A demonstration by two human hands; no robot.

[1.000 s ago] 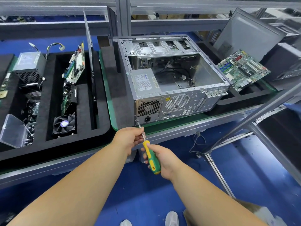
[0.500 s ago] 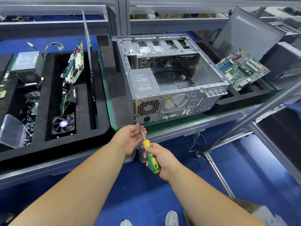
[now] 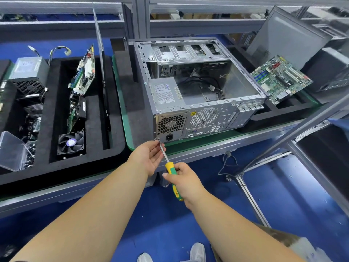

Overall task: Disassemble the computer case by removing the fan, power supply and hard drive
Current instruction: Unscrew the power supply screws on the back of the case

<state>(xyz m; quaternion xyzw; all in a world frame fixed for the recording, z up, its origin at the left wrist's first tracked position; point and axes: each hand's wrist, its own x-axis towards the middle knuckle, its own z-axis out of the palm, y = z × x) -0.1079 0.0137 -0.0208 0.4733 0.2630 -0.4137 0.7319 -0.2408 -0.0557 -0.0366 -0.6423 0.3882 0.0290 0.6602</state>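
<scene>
The open grey computer case (image 3: 205, 112) lies on its side on the bench, its rear panel facing me. A grey power supply (image 3: 166, 95) sits inside at the near left corner, its honeycomb vent at the rear panel. My right hand (image 3: 186, 181) grips the yellow-green handle of a screwdriver (image 3: 171, 172), whose tip meets the rear panel's lower left corner. My left hand (image 3: 151, 156) is cupped beside the metal shaft, fingertips touching it near the tip. Black cables lie on the case floor. No hard drive is plainly visible.
A black foam tray (image 3: 54, 163) on the left holds a black fan (image 3: 70, 143), circuit boards, another power supply (image 3: 28, 72) and a clear plastic box (image 3: 11, 151). A green motherboard (image 3: 279, 78) and a grey side panel (image 3: 289, 35) lie to the right. Aluminium frame bars cross at right.
The screwdriver handle has turned slightly in my right hand. My left fingers have shifted up along the shaft toward the tip. The case has not moved.
</scene>
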